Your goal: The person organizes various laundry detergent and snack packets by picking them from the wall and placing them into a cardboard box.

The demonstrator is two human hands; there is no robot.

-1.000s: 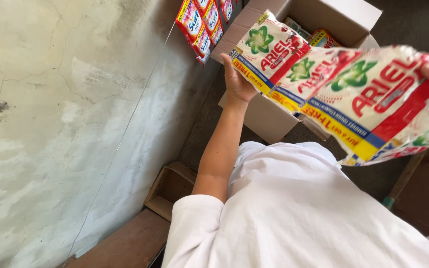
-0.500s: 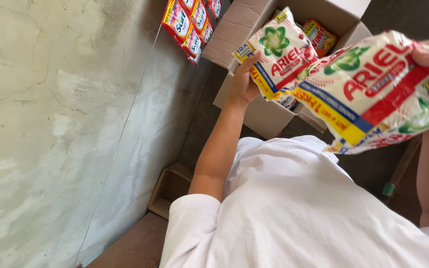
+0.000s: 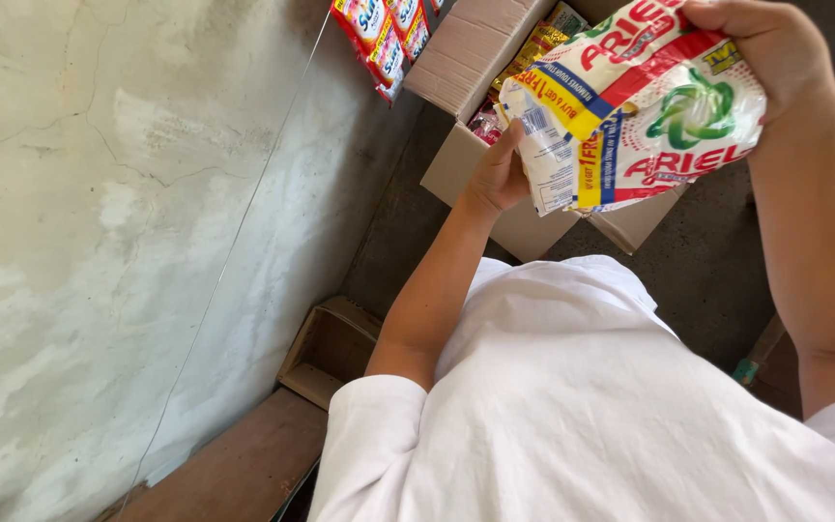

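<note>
I looked down over a white shirt (image 3: 582,406) at 2 bare hands holding a folded bundle of sachets (image 3: 630,116) above an open cardboard box (image 3: 475,58). The right hand (image 3: 775,48) had its fingers clamped over the bundle's top edge. The left hand (image 3: 500,174) pressed against its lower left side, thumb up along the packets; I could not tell how its other fingers lay. The sachets were glossy plastic film, white with red, blue, yellow and green print, joined in strips and creased. I judged them light, soft and slippery, best gripped across the folded edge so no strip slid loose. More packets (image 3: 533,48) filled the box. A red strip (image 3: 384,39) hung by the rough grey wall (image 3: 99,242).
</note>
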